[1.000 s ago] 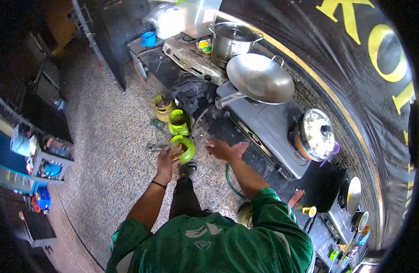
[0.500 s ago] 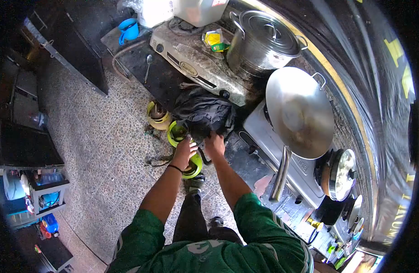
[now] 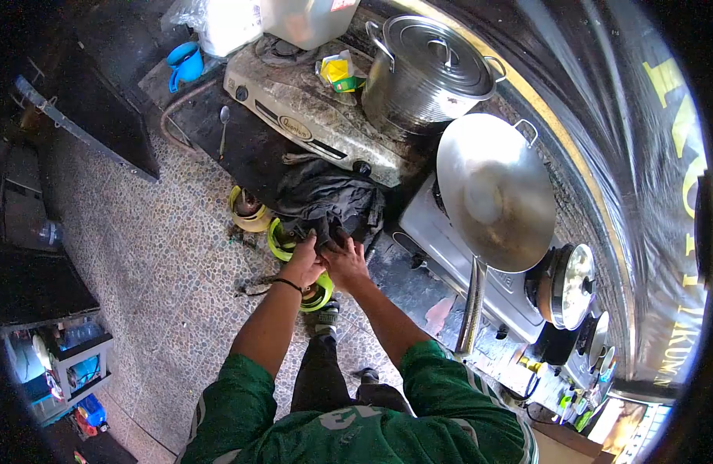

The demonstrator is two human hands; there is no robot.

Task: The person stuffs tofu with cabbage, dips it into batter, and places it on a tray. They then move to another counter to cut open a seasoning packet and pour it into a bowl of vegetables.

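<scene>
A crumpled black cloth [image 3: 329, 193] lies over the counter edge in front of the silver stove [image 3: 294, 127]. Both hands are at its lower edge, close together. My left hand [image 3: 304, 261], with a dark band at the wrist, has its fingers closed on the cloth. My right hand [image 3: 345, 260] pinches the cloth just beside it. Below and to the left, green gas cylinder tops [image 3: 277, 241] stand partly hidden by the hands and cloth. A yellowish cylinder [image 3: 250, 213] stands farther left.
A large lidded pot [image 3: 430, 73] stands behind the stove's right end. A wok [image 3: 495, 193] rests on a second stove [image 3: 449, 263], its handle pointing toward me. A blue mug [image 3: 185, 63] and a spoon [image 3: 223, 131] are at the left. A lidded pan [image 3: 571, 286] sits at the right.
My hands have come closer together, the right one moving left toward the left one. The view has shifted, so the counter items appear farther left.
</scene>
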